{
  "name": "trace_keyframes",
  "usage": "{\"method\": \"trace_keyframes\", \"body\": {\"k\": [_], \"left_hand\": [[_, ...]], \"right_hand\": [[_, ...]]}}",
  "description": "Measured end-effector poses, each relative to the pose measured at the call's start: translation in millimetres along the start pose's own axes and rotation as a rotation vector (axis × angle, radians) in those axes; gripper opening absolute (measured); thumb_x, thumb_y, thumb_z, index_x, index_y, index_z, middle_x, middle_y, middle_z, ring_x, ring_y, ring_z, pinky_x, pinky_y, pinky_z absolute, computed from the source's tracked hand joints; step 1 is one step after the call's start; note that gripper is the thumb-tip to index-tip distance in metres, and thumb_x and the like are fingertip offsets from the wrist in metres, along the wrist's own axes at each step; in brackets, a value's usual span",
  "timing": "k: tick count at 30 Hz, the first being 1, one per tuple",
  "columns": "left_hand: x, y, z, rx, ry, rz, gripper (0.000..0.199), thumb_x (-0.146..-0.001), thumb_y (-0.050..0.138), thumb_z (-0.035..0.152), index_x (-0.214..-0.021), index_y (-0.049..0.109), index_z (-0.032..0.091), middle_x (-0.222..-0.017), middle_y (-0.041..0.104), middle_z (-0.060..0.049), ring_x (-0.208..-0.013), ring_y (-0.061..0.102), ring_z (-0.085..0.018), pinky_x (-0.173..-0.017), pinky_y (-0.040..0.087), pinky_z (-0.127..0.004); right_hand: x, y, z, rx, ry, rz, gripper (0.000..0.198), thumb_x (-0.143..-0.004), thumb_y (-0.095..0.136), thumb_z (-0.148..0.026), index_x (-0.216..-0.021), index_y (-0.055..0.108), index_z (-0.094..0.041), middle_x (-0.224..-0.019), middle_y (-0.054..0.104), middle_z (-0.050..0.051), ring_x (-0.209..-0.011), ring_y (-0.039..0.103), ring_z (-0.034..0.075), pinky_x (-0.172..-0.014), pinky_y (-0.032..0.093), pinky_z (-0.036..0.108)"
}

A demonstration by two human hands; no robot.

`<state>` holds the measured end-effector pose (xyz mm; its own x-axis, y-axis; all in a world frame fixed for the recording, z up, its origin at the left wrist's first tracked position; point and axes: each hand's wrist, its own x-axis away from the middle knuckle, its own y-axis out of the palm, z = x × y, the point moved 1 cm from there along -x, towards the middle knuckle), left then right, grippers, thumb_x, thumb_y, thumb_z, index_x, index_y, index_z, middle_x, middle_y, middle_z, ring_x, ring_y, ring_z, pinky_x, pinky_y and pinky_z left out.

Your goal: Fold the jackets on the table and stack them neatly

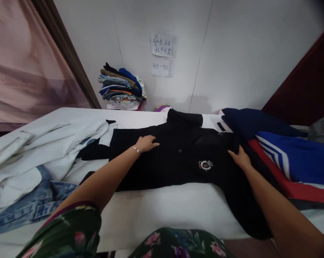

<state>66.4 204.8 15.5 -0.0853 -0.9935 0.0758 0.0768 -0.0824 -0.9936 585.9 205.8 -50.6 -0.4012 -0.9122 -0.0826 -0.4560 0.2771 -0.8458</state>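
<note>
The black jacket (162,168) lies spread across the middle of the table (162,211), its hem to the left and its collar end to the right. It looks soft and limp, probably of middling weight, with nothing fragile except perhaps the raised stitching of the badge (205,165); the cloth should drape readily and slip little, though loose parts may sag or crease. Good holds would be the shoulders, the hem corners and the cuffs, leaving the button (180,151) free. The left hand (147,143) rests on the body of the jacket, its fingers loose and clasping nothing visible. The right hand (241,157) touches the collar end; whether its fingers pinch the cloth, I cannot tell. The near sleeve (245,208) reaches the table's front edge. White clothes (30,147) and jeans (41,206) lie to the left; navy (258,123), blue (309,157) and red clothes (312,191) are heaped on the right. Behind stand a folded stack (121,87) and a pale wall (232,53) with handwritten papers (164,44); a pink curtain (19,61) hangs at far left.
</note>
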Motion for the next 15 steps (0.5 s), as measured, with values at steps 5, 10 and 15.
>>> {"method": "trace_keyframes", "body": {"k": [5, 10, 15], "left_hand": [[52, 30, -3, 0.092, 0.095, 0.015, 0.054, -0.1, 0.029, 0.051, -0.127, 0.064, 0.02, -0.146, 0.056, -0.011, -0.136, 0.049, -0.024, -0.108, 0.038, -0.035], [98, 16, -10, 0.008, 0.22, 0.026, 0.056, -0.09, 0.048, 0.064, -0.117, 0.067, 0.019, -0.116, 0.073, -0.012, -0.108, 0.066, -0.028, -0.098, 0.042, -0.04], [165, 0, -5, -0.021, 0.349, 0.107, 0.025, -0.09, 0.059, 0.044, -0.092, 0.066, 0.021, -0.087, 0.072, -0.006, -0.084, 0.066, -0.023, -0.088, 0.042, -0.04]], "right_hand": [[15, 0, 1, 0.063, -0.045, 0.007, 0.076, -0.09, 0.053, -0.054, -0.153, 0.034, -0.016, -0.132, 0.063, 0.019, -0.117, 0.063, 0.036, -0.099, 0.048, 0.046], [15, -2, -2, 0.123, -0.007, -0.025, 0.075, -0.09, 0.053, -0.055, -0.152, 0.036, -0.014, -0.128, 0.065, 0.02, -0.118, 0.063, 0.036, -0.1, 0.048, 0.045], [11, -3, 0, 0.182, 0.003, -0.1, 0.07, -0.091, 0.053, -0.054, -0.146, 0.043, -0.011, -0.129, 0.064, 0.021, -0.12, 0.062, 0.034, -0.101, 0.047, 0.043]]}}
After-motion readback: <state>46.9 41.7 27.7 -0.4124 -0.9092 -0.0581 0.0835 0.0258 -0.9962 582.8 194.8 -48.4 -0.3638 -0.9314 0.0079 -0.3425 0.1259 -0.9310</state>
